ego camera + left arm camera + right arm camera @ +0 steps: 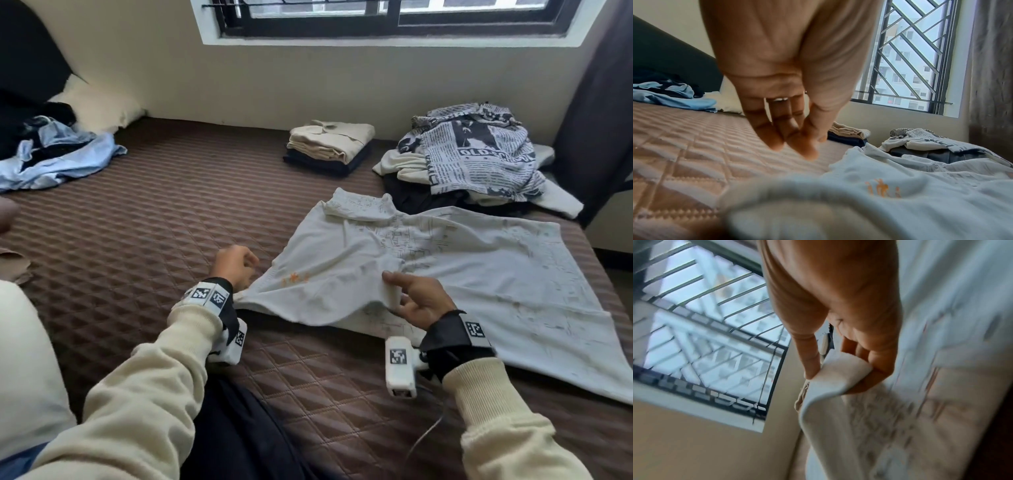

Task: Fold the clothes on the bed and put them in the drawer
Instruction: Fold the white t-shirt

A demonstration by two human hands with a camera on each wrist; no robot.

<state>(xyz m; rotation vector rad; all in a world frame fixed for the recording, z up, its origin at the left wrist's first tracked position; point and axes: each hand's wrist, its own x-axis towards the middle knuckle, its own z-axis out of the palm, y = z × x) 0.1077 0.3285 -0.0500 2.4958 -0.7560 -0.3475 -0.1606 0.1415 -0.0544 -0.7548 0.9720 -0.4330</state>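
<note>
In the head view, a pale grey-white shirt [428,274] of soft knit, printed with fine dark line-work and a small orange mark, is lying spread across the quilted brown bed [137,240], whose cover is showing a raised diamond pattern. The right hand [416,301] is pinching a folded edge of this shirt between thumb and fingers, lifting it a little off the bed. The left hand [234,265] is sitting just left of that grip at the shirt's near corner with its fingers curled, though whether it is actually holding cloth cannot be told here. Beyond the grip, one neat folded stack [329,149] is lying, cream cloth on dark, and to its right one loose heap topped by a newspaper-print garment [479,154]; far to the left one crumpled light-blue garment [58,157] is resting beside a cream pillow [99,106]. In the left wrist view, the left hand [785,78] is hanging with fingers [766,129] nearly straight and pressed together, gripping nothing, poised above the bed just beside the shirt's blurred edge [900,194]. In the right wrist view, blurred, the right hand [849,321] is clamping a thick, rounded fold of the shirt [838,374] between thumb and curled fingers, with the barred window [705,321] behind.
</note>
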